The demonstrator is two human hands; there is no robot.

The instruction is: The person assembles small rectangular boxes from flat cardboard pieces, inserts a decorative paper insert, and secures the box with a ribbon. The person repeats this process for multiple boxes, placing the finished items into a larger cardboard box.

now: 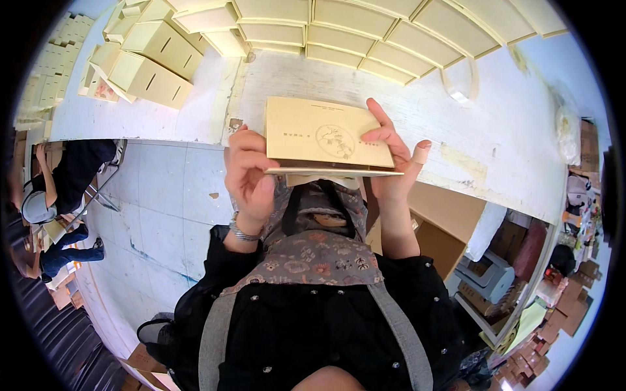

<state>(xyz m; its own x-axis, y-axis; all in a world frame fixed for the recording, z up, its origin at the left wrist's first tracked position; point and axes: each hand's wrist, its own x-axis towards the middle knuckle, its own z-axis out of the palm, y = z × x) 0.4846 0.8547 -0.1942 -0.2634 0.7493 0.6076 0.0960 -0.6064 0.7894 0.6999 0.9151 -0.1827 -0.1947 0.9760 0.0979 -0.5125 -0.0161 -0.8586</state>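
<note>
A cream cardboard box (329, 130) with a round line drawing on its face is held up over my lap, close to the table's near edge. A dark gap runs along its near side, between the printed face and a thin flap that sticks out toward me. My left hand (251, 174) grips the box's left end with the fingers curled. At the opposite end, my right hand (395, 159) supports the box. One right fingertip presses on the printed face, and other fingers stretch out past the side. A fingertip of that hand wears a tan wrap.
Rows of stacked cream boxes (352, 36) line the table's far side. More boxes with slots (153, 78) stand at the far left. An open brown carton (437, 241) is below the white table (502, 163), near a grey-blue machine (488, 277). Another person (72, 176) sits at left.
</note>
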